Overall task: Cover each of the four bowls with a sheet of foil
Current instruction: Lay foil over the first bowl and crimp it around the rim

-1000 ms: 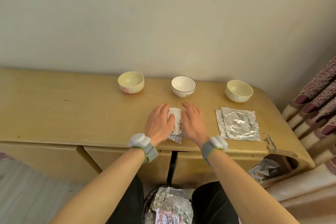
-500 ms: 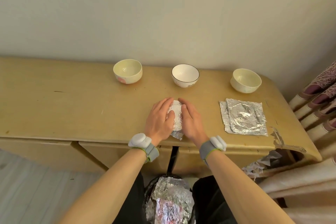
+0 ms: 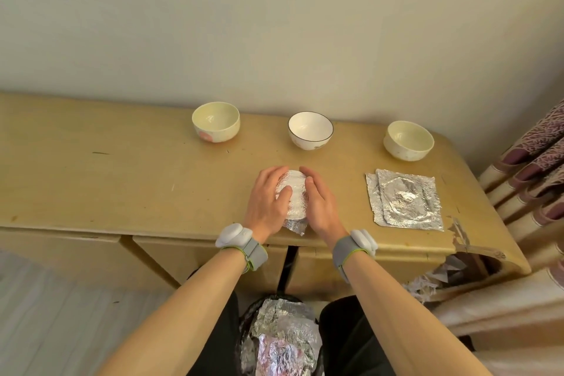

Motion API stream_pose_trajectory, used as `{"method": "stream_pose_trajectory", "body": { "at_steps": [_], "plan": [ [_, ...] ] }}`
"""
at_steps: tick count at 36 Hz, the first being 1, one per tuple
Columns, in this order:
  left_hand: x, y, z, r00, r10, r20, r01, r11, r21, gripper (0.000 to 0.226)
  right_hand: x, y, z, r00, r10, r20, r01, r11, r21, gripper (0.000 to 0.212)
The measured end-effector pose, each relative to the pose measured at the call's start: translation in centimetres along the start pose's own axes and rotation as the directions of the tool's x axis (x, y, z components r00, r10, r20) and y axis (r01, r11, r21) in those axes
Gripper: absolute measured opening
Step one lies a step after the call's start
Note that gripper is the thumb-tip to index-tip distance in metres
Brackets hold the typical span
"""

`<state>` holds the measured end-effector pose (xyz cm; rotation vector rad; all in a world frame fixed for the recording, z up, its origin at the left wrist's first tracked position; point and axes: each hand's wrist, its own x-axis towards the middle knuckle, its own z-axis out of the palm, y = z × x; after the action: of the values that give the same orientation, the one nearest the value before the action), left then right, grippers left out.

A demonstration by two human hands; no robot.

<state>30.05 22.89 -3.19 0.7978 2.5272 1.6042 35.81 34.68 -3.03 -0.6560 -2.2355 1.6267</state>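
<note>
Cupping left hand (image 3: 268, 201) and right hand (image 3: 320, 207), fingers curled, round small foil-wrapped bowl (image 3: 294, 192) at yellow wooden table (image 3: 122, 177) front edge | foil likely thin, tear-prone | grip at rim sides.

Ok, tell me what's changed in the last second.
Little. The left hand and right hand have closed in slightly, and their fingers now curl further round the foiled bowl, pressing the foil down its sides. Nothing was picked up or let go. The three open bowls and the foil sheets stayed put; only the view shifted.
</note>
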Motion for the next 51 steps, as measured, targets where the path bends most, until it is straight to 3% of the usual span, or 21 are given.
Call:
{"method": "stream_pose_trajectory", "body": {
  "at_steps": [7, 11, 14, 17, 19, 21, 26, 29, 34, 40, 43, 47, 51],
  "plan": [
    [0.5, 0.2, -0.9, 0.993, -0.088, 0.081, 0.080, 0.992, 0.101, 0.068, -0.3, -0.8, -0.4, 1.000, 0.017, 0.010, -0.016, 0.999, -0.042, 0.025],
    [0.3, 0.4, -1.9, 0.980, -0.129, 0.150, 0.104, 0.981, 0.164, 0.066, -0.5, -0.8, -0.7, 1.000, 0.016, -0.004, -0.016, 0.999, -0.042, 0.045],
    [-0.1, 0.2, -2.9, 0.978, -0.184, 0.103, 0.174, 0.980, 0.097, 0.067, -0.9, -1.0, -1.6, 0.999, 0.032, -0.033, -0.033, 0.999, -0.036, 0.051],
    [-0.7, 0.0, -3.5, 0.954, -0.300, 0.014, 0.300, 0.954, 0.003, 0.061, -1.2, -1.0, -2.2, 0.984, 0.163, -0.077, -0.161, 0.987, 0.031, 0.062],
    [-1.2, 0.0, -3.8, 0.887, -0.461, 0.006, 0.461, 0.887, -0.040, 0.055, -0.6, 0.2, -2.3, 0.956, 0.275, -0.101, -0.265, 0.958, 0.107, 0.079],
    [-1.3, 0.1, -3.7, 0.794, -0.602, 0.081, 0.608, 0.784, -0.125, 0.049, 0.3, 1.7, -2.6, 0.936, 0.342, -0.082, -0.327, 0.932, 0.156, 0.082],
    [-1.1, 1.2, -3.3, 0.628, -0.742, 0.234, 0.756, 0.510, -0.410, 0.032, -1.1, -0.7, -2.8, 0.927, 0.375, -0.007, -0.370, 0.916, 0.158, 0.032],
    [-0.4, 0.9, -3.1, 0.603, -0.765, 0.226, 0.755, 0.456, -0.472, 0.046, -1.2, -0.8, -2.8, 0.916, 0.401, 0.001, -0.396, 0.905, 0.157, 0.033],
    [1.0, 1.1, -2.8, 0.639, -0.743, 0.200, 0.718, 0.481, -0.504, 0.043, -1.8, -0.5, -2.8, 0.911, 0.412, 0.022, -0.410, 0.898, 0.162, 0.033],
    [1.4, 0.7, -3.0, 0.664, -0.729, 0.165, 0.716, 0.557, -0.422, 0.032, -2.0, 0.2, -2.8, 0.908, 0.416, 0.044, -0.419, 0.900, 0.124, 0.037],
    [1.8, 0.0, -3.1, 0.730, -0.675, 0.109, 0.676, 0.688, -0.266, 0.046, -1.7, 0.0, -3.4, 0.924, 0.381, -0.022, -0.380, 0.924, 0.029, 0.043],
    [1.5, 1.0, -3.4, 0.916, -0.400, 0.032, 0.400, 0.916, 0.000, 0.038, -0.8, -1.2, -3.7, 0.969, 0.226, -0.103, -0.241, 0.956, -0.166, 0.041],
    [2.0, 1.5, -2.4, 0.974, -0.212, 0.083, 0.201, 0.972, 0.123, 0.044, 0.6, -2.7, -2.3, 0.998, -0.004, -0.070, -0.012, 0.975, -0.224, 0.038]
  ]
}}
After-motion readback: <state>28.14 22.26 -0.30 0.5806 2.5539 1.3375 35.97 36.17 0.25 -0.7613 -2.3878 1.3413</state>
